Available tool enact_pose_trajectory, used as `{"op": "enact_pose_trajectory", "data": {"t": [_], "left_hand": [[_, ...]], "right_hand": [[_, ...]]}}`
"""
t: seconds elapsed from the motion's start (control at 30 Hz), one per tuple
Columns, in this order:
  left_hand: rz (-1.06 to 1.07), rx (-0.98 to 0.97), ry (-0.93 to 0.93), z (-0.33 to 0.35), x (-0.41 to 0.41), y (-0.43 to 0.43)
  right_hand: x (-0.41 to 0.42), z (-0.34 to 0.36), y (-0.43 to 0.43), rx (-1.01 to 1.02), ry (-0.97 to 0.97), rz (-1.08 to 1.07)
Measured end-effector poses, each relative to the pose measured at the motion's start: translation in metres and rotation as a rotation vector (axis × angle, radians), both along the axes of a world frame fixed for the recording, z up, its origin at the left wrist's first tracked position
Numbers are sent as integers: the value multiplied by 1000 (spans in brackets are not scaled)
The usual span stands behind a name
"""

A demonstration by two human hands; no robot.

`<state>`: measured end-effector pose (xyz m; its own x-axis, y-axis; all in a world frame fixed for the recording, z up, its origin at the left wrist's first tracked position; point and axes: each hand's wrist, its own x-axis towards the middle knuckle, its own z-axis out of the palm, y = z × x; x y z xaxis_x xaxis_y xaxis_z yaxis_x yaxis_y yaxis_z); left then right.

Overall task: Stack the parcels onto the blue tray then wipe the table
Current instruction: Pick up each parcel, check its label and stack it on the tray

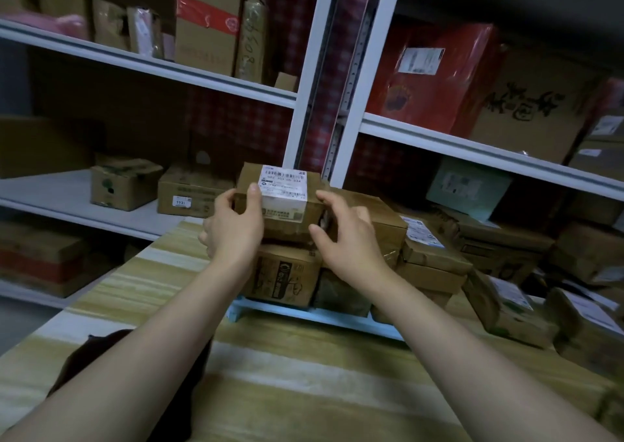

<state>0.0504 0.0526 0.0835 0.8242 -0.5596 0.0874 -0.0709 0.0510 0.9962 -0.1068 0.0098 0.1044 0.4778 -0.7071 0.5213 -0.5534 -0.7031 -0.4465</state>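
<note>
Fingers of the left hand (236, 227) and right hand (347, 239) curl round the ends of a small brown parcel (290, 224) with a white barcode label, atop stacked cartons (283, 273) on the blue tray (320, 316), on the striped table (304, 391).

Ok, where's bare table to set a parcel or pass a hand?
Free: table in front of the blue tray, to the near edge; the strip left of the tray, beyond the dark cloth. Crowded: loose parcels right of the tray; tray itself stacked.
</note>
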Motion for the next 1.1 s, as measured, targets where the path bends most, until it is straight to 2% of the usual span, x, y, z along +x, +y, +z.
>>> {"op": "enact_pose_trajectory", "data": {"t": [0.07, 0.13, 0.5, 0.6, 0.7, 0.8, 0.9, 1.0, 1.1], "left_hand": [[-38, 43, -20, -6, 2, -5], [-61, 58, -35, -11, 3, -10], [-43, 129, -91, -18, 0, -17], [42, 194, -152, -16, -9, -14], [192, 89, -265, -14, -25, -9], [241, -54, -413, -11, -46, -6], [156, -199, -556, -8, -78, -4], [-67, -317, -642, -7, -112, -8], [-301, -307, -659, -12, -155, -15]], "right_hand": [[1, -4, -4, -160, 128, -73], [1, -8, -10, -243, 178, -121], [-5, -16, -15, -176, 190, -113], [-8, -18, -14, -149, 162, -91], [-17, -22, -15, -152, 71, -68], [-32, -25, -20, -191, -24, -61], [-56, -30, -23, -224, -127, -108], [-86, -36, -26, -212, -212, -179], [-130, -44, -27, -139, -244, -287]]}}
